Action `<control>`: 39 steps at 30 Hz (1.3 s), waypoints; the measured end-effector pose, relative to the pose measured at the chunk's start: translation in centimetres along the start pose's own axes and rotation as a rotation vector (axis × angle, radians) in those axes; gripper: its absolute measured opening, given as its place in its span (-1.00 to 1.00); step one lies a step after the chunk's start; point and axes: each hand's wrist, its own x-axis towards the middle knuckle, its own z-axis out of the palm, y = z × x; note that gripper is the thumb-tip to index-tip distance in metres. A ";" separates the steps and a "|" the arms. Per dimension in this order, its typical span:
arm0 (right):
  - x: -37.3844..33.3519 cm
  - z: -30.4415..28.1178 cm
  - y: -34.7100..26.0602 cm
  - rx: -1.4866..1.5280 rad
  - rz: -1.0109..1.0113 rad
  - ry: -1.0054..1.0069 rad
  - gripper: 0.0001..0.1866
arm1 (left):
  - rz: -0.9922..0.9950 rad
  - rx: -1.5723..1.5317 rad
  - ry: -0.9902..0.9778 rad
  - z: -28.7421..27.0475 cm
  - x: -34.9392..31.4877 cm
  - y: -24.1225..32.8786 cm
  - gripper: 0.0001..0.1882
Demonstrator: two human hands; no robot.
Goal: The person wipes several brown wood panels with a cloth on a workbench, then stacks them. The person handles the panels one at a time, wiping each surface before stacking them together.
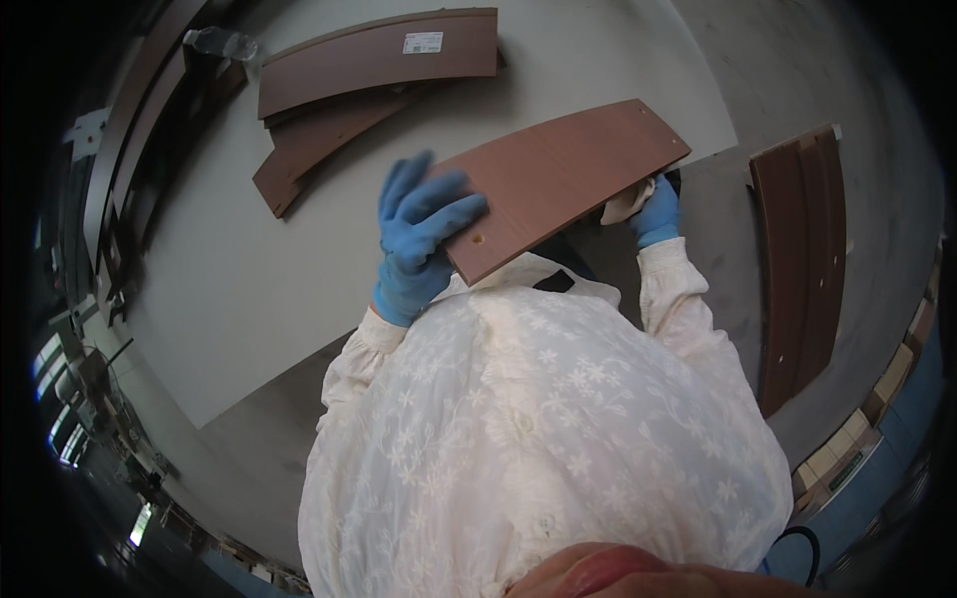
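I hold a reddish-brown wooden board (558, 184) tilted in front of my chest, above a light grey table (249, 289). My left hand (419, 234), in a blue glove, grips the board's near left edge with fingers spread over its top face. My right hand (653, 214), also blue-gloved, is under the board's right side and closed on a crumpled white cloth (626, 202) pressed against the board's lower edge. A small hole shows near the board's near corner. My white lace sleeves and blouse fill the lower middle of the view.
Two or three more brown boards (369, 55) lie stacked at the table's far side, one with a white label. A clear plastic bottle (221, 42) lies beyond them. Long dark brown boards (802, 259) lie on the floor at right. Dark panels lean at far left.
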 end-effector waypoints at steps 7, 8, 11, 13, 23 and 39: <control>-2.5 -0.4 -0.3 -0.356 -0.448 0.442 -0.60 | -0.154 -0.099 0.300 3.9 -2.3 -1.1 -0.37; -3.3 0.5 -0.9 -0.386 -0.529 0.505 -0.60 | -0.309 -0.365 0.343 4.4 -2.9 -0.9 -0.36; -6.7 5.8 -2.0 -0.685 -0.897 0.297 -0.58 | -0.749 -1.009 0.325 4.8 -4.7 -0.9 -0.30; -9.3 11.0 -1.0 -0.881 -1.010 0.115 -0.61 | -1.087 -1.206 0.173 4.5 -5.2 -1.5 -0.21; -2.2 15.1 1.2 -1.493 -1.148 -0.268 -0.56 | -1.086 -1.246 0.110 4.9 -5.0 -3.7 -0.43; -4.6 8.7 7.0 -1.953 -1.183 -0.270 -0.36 | -1.158 -1.338 0.241 7.9 -6.0 -5.4 -0.53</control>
